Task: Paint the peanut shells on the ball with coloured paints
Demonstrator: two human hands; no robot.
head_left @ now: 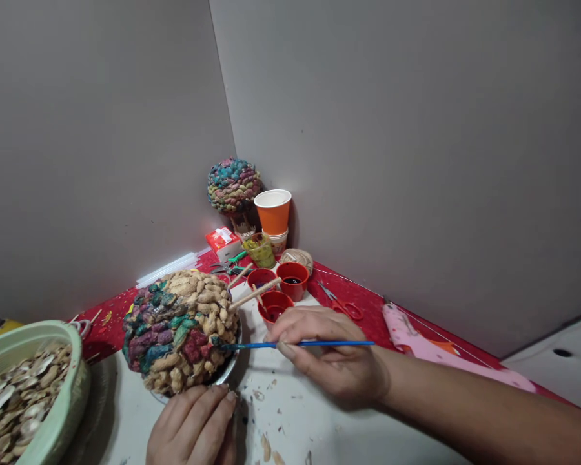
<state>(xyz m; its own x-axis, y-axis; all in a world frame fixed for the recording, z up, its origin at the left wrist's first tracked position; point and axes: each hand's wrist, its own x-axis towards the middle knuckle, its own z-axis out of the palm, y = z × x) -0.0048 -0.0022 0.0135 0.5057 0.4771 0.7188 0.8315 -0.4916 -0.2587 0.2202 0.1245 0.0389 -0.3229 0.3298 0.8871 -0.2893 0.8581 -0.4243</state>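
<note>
In the head view, my right hand [332, 358] has its grip pinched round the blue handle of a slim brush [348, 343], whose tip meets the shell-covered ball [213, 303]. I judge this to be a stroke of colour in progress: purple, teal, green and red cover much of the ball's left and middle, while its top, right and lower parts are pale. A stroke there calls for a light touch, the tip worked into the grooves between shells. My left hand [193, 423] lies with bent fingers at the near edge of the metal bowl [232, 368] under the ball; I cannot tell whether it grasps the bowl, the ball or neither. Two sticks [256, 294] jut from the ball's right side, and my brush hand could knock them or the red cup [277, 301] just beyond my fingers.

The worktop has a white sheet [290, 420], specked with scraps, over a red cover [368, 332]. A green basket [75, 368] of shells stands at my left; red scissors [349, 310] and a pink piece [416, 342] lie to the right. A fully coloured ball [234, 187] and an orange paper cup [272, 216] stand at the back, where plain grey walls [392, 129] meet.
</note>
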